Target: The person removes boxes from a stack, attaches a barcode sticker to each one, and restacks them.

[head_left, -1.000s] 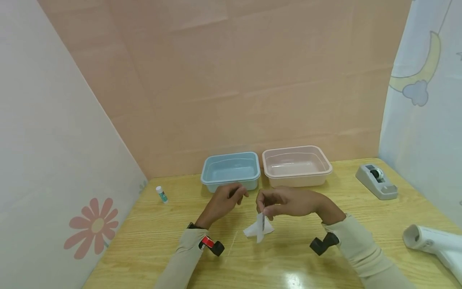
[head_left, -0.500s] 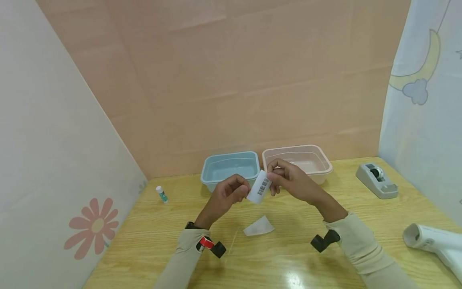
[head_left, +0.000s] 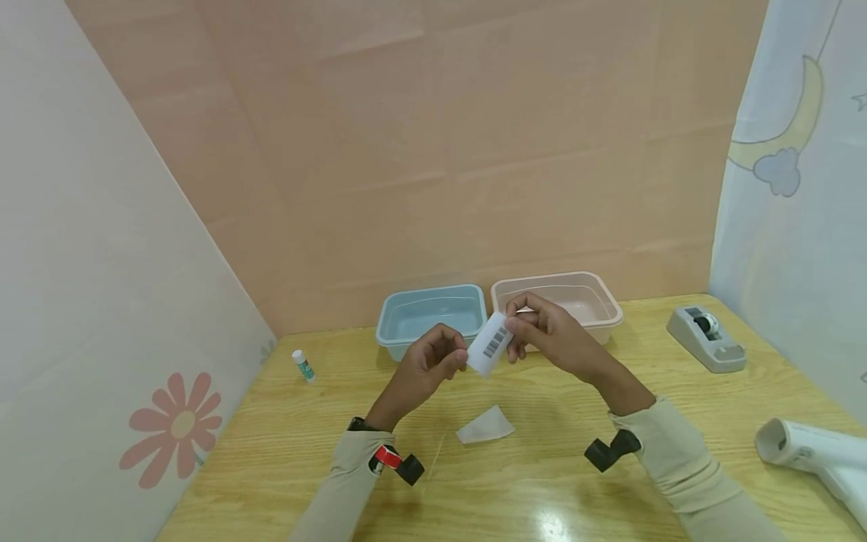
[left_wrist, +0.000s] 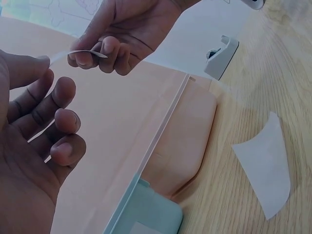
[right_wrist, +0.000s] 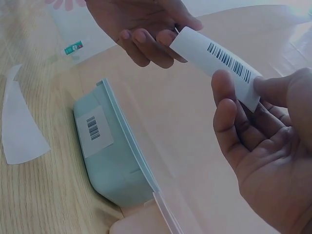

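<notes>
A white barcode label [head_left: 489, 348] is stretched between the two hands above the table, printed side towards the head camera. My left hand [head_left: 421, 369] pinches its left end between thumb and forefinger. The opposite end is held by my right hand [head_left: 557, 337], thumb on the printed face; the right wrist view shows the label [right_wrist: 214, 58] slightly bowed. Below the hands a torn piece of white paper [head_left: 486, 426] lies on the table. Behind them stand a blue basin [head_left: 400, 342] and a pink basin [head_left: 603, 331]. Another barcode label [right_wrist: 93, 129] is stuck on the blue basin's outer side.
A glue stick [head_left: 304, 366] lies at the left of the wooden table [head_left: 325, 436]. On the right are a grey tape dispenser [head_left: 711, 342] and, closer, a white rolled sheet [head_left: 813, 455]. A backdrop [head_left: 433, 150] rises behind the basins.
The label has come up from just above the paper scrap, where only my right hand held it. My left hand has taken its other end. Over the last half second both hands barely moved.
</notes>
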`<state>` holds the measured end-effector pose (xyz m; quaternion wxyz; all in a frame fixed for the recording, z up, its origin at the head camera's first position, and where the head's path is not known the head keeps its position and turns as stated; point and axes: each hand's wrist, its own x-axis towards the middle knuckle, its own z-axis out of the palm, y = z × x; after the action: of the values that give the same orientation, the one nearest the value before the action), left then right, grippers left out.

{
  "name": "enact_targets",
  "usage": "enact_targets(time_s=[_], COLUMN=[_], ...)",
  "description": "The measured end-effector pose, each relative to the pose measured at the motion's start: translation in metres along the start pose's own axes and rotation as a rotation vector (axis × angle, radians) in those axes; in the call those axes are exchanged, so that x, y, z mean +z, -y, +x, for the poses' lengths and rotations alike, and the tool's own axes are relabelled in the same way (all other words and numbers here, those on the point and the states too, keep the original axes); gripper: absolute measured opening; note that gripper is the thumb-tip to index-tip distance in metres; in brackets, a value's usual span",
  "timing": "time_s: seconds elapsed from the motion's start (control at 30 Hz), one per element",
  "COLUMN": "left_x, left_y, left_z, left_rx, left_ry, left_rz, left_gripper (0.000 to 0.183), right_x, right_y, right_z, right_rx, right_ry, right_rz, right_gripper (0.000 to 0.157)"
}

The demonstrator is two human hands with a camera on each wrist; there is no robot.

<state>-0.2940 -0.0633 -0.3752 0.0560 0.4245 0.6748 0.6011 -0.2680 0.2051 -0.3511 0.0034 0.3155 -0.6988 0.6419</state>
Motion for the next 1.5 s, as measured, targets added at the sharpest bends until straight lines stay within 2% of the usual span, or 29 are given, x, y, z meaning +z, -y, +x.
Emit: enact_targets(time_s=[0.2,0.47,0.6,0.7,0.77,0.9,1.0,1.13,1.27,1.5], left_x=[0.0,-0.001,-0.001,-0.002,-0.002,-0.002,-0.001,0.001,0.002,0.003], left_y=[-0.001,-0.003,-0.005,-0.005,-0.006,-0.005,-0.004,-0.005,-0.005,-0.005], left_z=[-0.001,-0.002,-0.002,-0.003,-0.002,-0.002,-0.001,-0.001,-0.002,-0.002], left_rx=[-0.041,-0.012,0.001,0.005,0.008,0.015,0.018,0.027,0.025,0.028], left_ry=[0.014,0.037,0.04,0.028,0.019,0.015,0.021,0.037,0.039,0.039], left_rz=[-0.009,-0.064,-0.09,-0.094,-0.095,-0.099,-0.111,-0.121,-0.116,-0.118], left_gripper=[0.017,0.017,0.017,0.017,0.016,0.017,0.018,0.02,0.019,0.016], right_x=[0.0,0.002,0.006,0.012,0.017,0.026,0.031,0.038,0.043,0.046], right_y=[0.003,0.004,0.002,0.002,0.003,0.004,0.006,0.008,0.007,0.005], right_z=[-0.002,0.0,0.001,0.003,0.004,0.006,0.007,0.007,0.008,0.007], right_rx=[-0.008,-0.019,-0.004,-0.004,-0.03,-0.145,-0.258,-0.369,-0.417,-0.479], right_ry=[-0.024,-0.039,-0.077,-0.13,-0.182,-0.285,-0.322,-0.28,-0.187,-0.072], right_rz=[-0.015,-0.005,-0.021,-0.121,-0.255,-0.531,-0.645,-0.7,-0.728,-0.708], right_gripper=[0.016,0.017,0.021,0.03,0.04,0.059,0.064,0.048,0.031,0.031])
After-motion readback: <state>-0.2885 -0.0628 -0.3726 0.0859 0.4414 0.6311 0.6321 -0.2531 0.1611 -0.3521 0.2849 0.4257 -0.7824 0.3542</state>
